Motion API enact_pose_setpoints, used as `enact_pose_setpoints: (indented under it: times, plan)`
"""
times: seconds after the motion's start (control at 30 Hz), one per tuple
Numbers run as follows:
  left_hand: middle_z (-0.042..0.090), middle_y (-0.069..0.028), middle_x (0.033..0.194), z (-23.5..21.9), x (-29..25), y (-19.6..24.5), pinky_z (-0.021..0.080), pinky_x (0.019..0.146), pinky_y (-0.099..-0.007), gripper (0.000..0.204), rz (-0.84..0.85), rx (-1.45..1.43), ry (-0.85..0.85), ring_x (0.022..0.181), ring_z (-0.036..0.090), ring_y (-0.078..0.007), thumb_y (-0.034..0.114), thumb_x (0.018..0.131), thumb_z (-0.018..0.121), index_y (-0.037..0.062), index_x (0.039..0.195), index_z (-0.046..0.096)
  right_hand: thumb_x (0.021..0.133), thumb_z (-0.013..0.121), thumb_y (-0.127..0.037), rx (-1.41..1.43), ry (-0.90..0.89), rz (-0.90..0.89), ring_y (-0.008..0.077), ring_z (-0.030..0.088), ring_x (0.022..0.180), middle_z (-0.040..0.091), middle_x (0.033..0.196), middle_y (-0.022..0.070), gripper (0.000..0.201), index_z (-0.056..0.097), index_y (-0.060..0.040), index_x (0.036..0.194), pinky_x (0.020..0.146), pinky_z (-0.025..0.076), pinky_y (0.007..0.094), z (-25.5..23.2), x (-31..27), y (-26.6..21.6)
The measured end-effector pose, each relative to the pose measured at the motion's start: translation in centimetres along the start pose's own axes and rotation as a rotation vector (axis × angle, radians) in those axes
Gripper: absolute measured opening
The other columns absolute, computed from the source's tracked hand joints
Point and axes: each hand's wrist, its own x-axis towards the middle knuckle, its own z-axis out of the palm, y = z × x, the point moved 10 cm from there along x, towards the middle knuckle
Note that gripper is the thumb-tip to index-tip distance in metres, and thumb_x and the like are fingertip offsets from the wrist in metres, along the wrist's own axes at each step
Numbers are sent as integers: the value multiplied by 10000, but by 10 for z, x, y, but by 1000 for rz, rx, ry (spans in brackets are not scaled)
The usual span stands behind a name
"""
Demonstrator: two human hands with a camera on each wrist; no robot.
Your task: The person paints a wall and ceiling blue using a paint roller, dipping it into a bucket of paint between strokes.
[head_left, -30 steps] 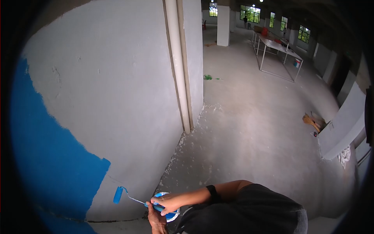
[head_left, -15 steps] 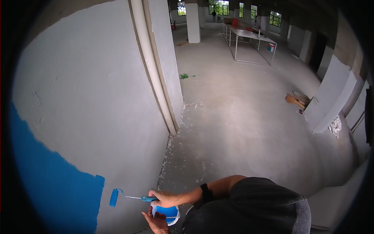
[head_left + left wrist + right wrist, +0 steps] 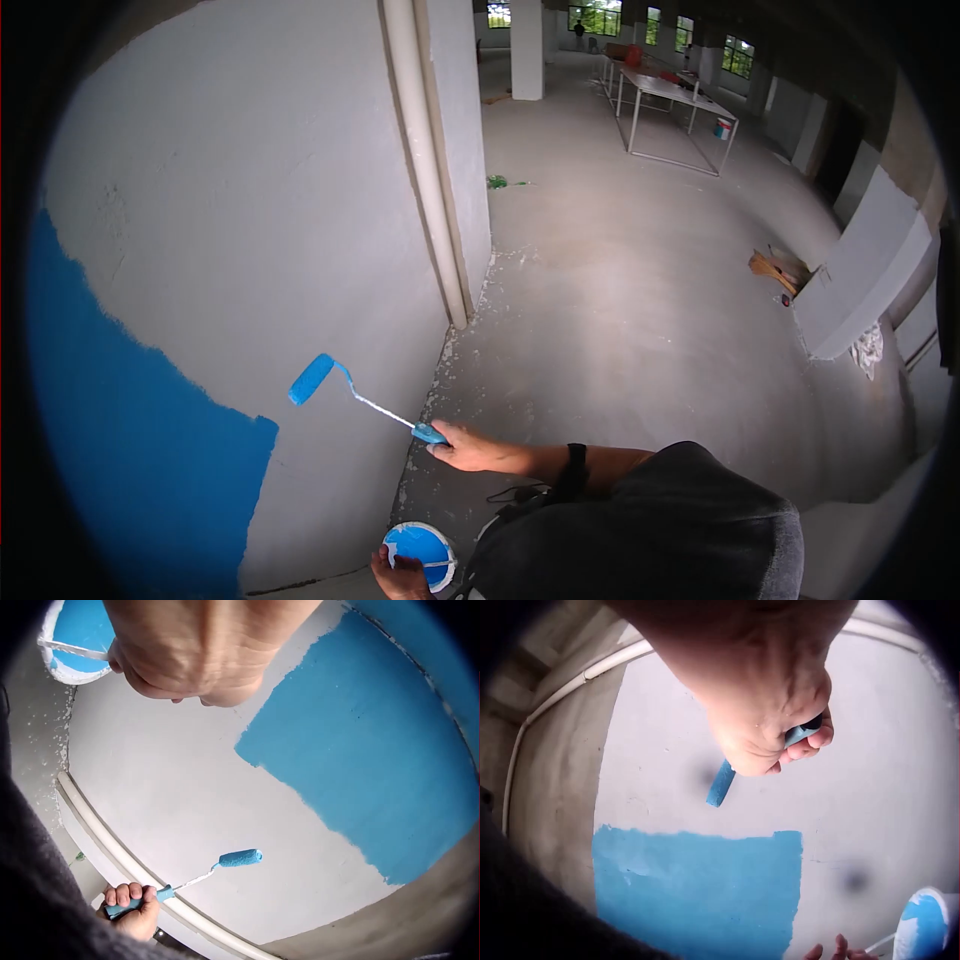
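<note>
My right hand [image 3: 468, 450] grips the blue handle of a paint roller [image 3: 312, 378]. Its bent white frame carries a blue-coated sleeve, raised in front of the bare white part of the wall [image 3: 250, 250]. Low down, my left hand [image 3: 400, 577] is at the white paint bucket [image 3: 451, 540], which has blue paint inside. In the left wrist view, the bucket's handle [image 3: 75, 651] crosses its mouth to the left hand, whose fingers are mostly hidden below. Upturned, bent fingertips [image 3: 841, 945] meet the handle in the right wrist view. Blue paint [image 3: 150, 450] covers the wall's lower left.
A pale vertical pipe [image 3: 425, 170] runs down the wall to the floor at its right end. White spatters dot the floor [image 3: 600, 300] along the wall. Farther off stand a metal-framed table [image 3: 675, 120] and a column [image 3: 865, 265] with a broom [image 3: 775, 270] beside it.
The left hand has come off the roller handle and is lower, by the bucket. My right hand has lifted the roller up and forward, away from the bucket. The head view has shifted.
</note>
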Motion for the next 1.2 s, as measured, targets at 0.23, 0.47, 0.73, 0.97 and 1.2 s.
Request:
enact_pose_setpoints:
  times: [0.23,0.47,0.73,0.97,1.2]
  plan:
    - [404,-11,641,-18,-61,2,368,555,-287,148,76,-333,384,597,421,-121,276,795,489,139,758,526,782,599,-227,144,-45,27,195,483,582,514,654,105,241,509,-27,881,562,410,324,-8,23,-11]
    - [412,-48,677,-18,-87,0,398,547,-289,148,172,-471,357,590,419,-164,216,796,527,71,804,554,795,569,-155,180,-15,-401,139,423,539,455,586,55,190,497,-8,891,520,387,285,-41,70,-170]
    - [412,-36,687,-4,-105,16,377,587,-295,167,243,-524,345,620,401,-157,199,851,420,81,781,514,813,500,-50,26,87,-878,340,583,770,568,875,201,424,349,-25,1208,685,457,359,-62,92,-354]
    - [410,-66,723,-22,-101,7,401,588,-305,169,222,-597,334,632,407,-179,194,820,489,39,869,538,835,474,-47,-121,273,-1109,379,568,865,562,975,238,455,337,-46,1269,745,456,416,-60,109,-443]
    - [421,-75,720,-45,-103,0,404,559,-314,160,221,-635,338,605,418,-187,170,789,512,29,857,542,871,420,-114,-293,329,-1008,368,571,855,579,905,234,418,348,-88,1282,734,446,414,-57,124,-492]
